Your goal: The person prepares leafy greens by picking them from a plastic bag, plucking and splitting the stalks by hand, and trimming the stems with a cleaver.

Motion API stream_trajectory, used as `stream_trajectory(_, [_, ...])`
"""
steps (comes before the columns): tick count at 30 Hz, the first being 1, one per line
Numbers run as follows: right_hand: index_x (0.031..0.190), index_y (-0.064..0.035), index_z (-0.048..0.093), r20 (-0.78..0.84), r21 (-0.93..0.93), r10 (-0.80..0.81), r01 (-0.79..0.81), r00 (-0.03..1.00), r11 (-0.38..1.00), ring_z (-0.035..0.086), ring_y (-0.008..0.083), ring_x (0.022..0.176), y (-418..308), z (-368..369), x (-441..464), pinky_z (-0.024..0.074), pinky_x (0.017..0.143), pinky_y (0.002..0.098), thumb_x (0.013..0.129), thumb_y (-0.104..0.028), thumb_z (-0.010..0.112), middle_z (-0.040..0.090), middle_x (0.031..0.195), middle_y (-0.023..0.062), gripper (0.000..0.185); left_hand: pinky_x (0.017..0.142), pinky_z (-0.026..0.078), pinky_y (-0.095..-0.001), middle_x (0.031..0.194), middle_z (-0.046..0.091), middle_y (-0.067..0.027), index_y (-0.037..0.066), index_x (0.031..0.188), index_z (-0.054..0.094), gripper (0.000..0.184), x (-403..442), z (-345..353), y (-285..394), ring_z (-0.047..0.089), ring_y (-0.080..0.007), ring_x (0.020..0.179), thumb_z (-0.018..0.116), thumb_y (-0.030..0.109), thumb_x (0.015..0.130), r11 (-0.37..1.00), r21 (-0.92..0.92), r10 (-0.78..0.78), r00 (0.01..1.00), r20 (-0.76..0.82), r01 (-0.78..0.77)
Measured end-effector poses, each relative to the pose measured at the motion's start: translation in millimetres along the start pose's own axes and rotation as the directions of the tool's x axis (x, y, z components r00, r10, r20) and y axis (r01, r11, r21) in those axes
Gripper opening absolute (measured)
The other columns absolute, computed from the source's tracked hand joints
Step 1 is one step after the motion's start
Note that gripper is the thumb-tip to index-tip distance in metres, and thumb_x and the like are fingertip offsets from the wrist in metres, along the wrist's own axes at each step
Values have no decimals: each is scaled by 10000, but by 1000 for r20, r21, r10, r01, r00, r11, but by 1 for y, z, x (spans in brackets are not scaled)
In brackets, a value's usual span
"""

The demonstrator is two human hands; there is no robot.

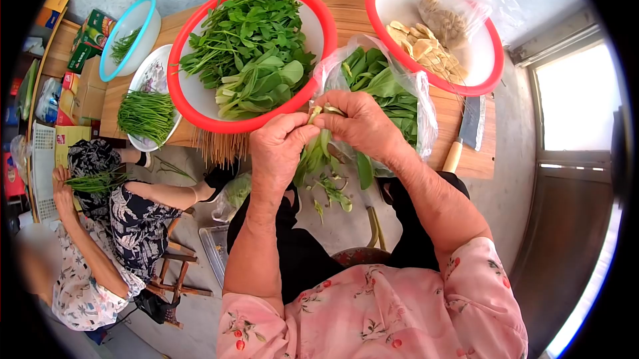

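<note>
My left hand (281,147) is closed on the pale root end of a leafy green (319,156), whose leaves hang down below my fingers. Pressed close beside it, my right hand (363,126) pinches a pale stem piece at the same end. Behind my hands stands a red-rimmed bowl (318,9), heaped with leafy herbs (249,32) and a bunch of bok choy-like greens (256,89). A clear plastic bag (427,116) full of more greens (393,92) lies open just beyond my right hand.
Another red-rimmed bowl (492,59) holds pale slices (426,46) and a bagged brown food (444,19). A cleaver (471,126) lies at the table's right edge. Chives (146,116) rest on a white dish at left. A seated co-worker (100,252) holds chives. Leaf scraps (333,192) lie below.
</note>
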State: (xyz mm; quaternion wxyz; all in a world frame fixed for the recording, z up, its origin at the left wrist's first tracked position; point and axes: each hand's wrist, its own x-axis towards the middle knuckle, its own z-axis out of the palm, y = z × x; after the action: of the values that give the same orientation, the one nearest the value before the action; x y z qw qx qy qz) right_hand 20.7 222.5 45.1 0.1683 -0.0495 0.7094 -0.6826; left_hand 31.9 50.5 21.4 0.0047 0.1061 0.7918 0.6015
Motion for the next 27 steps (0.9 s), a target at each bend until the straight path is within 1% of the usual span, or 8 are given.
stream_trajectory(5, [860,24,591,42,-273,-162,167,986,947,560,192,565,4,-3,2,447,513,338,784,-54,641,568,645,113,120,580,435,-211,732,595,-12,-44,910,639,147,0,-4,4,524,-75,625,659,43,793,997,73,30,998,58,-34])
stream_trajectory(7, [896,-19,593,86,-533,-451,424,888,732,584,278,680,13,0,3,470,614,347,738,-11,627,575,725,124,162,570,427,-215,715,583,-7,-44,898,633,143,0,-6,6,515,-75,613,649,62,802,996,86,23,996,90,-31])
stream_trajectory(12, [898,-26,575,78,-593,-422,383,903,709,572,358,748,2,9,-7,475,636,397,687,33,587,562,798,152,220,559,412,-229,665,556,-10,-29,850,631,110,3,-13,9,497,-88,586,619,65,795,910,-206,-304,917,258,360])
stream_trajectory(17, [902,-15,582,58,-728,-496,376,867,573,570,346,697,8,4,-3,470,614,388,689,45,582,561,767,153,221,566,415,-220,688,572,-16,-25,855,629,133,-3,-23,10,505,-91,586,637,102,814,764,-458,-310,881,357,455])
stream_trajectory(19, [901,-15,600,-58,-534,-451,354,891,768,552,214,581,-4,-6,6,442,540,321,751,-1,619,582,694,81,152,576,422,-214,697,581,-17,-27,866,629,152,0,-25,8,514,-83,602,639,120,828,676,-550,-291,863,412,490])
stream_trajectory(20, [850,11,625,-91,-315,-131,96,987,944,566,156,613,-12,-11,-1,463,580,306,806,-80,631,595,666,96,102,612,432,-219,746,590,-22,-23,912,615,171,0,-20,2,525,-86,645,617,139,857,712,-587,-259,921,292,386])
stream_trajectory(21, [866,0,629,-69,-179,-102,88,992,980,533,110,609,-12,-8,-3,453,567,276,832,-78,614,591,681,55,86,649,443,-224,795,600,-27,-18,957,602,191,1,-16,3,535,-89,687,596,159,885,745,-607,-223,961,165,277])
stream_trajectory(27, [931,-46,617,-11,272,57,-52,998,961,474,29,564,-7,9,0,423,502,207,871,-82,591,565,712,-33,74,856,467,-274,1045,581,-52,18,1100,534,238,1,11,5,564,-125,979,502,198,947,620,-724,-262,950,172,302])
